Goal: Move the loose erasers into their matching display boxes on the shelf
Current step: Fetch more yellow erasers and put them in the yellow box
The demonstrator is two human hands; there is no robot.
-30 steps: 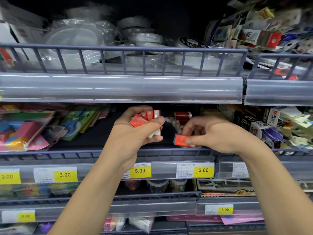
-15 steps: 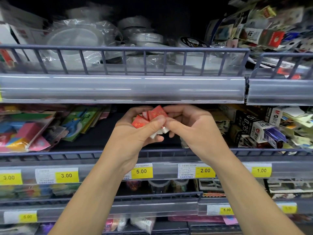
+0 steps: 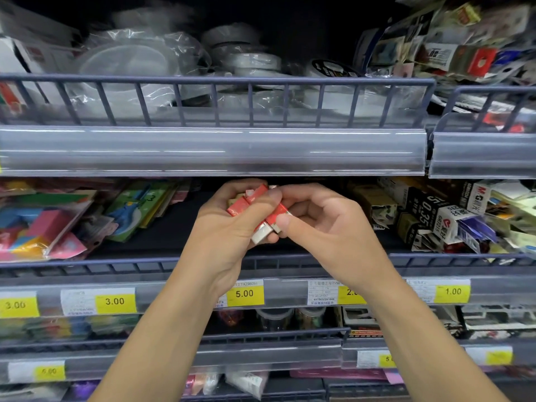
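Left hand [image 3: 229, 227] is cupping the erasers [image 3: 242, 205], right hand [image 3: 322, 224] is pinching one [image 3: 277, 213] — I'm easing it out slowly so the stack isn't spilling onto the shelf [image 3: 162, 245].

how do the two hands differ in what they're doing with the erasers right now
The left hand wraps a whole bunch of red-sleeved erasers in its curled fingers, while the right hand only pinches at one end of the bunch with thumb and fingertips. The left hand shows its back to the camera; the right hand shows more of its thumb side. Both are bare and meet in front of the middle shelf.
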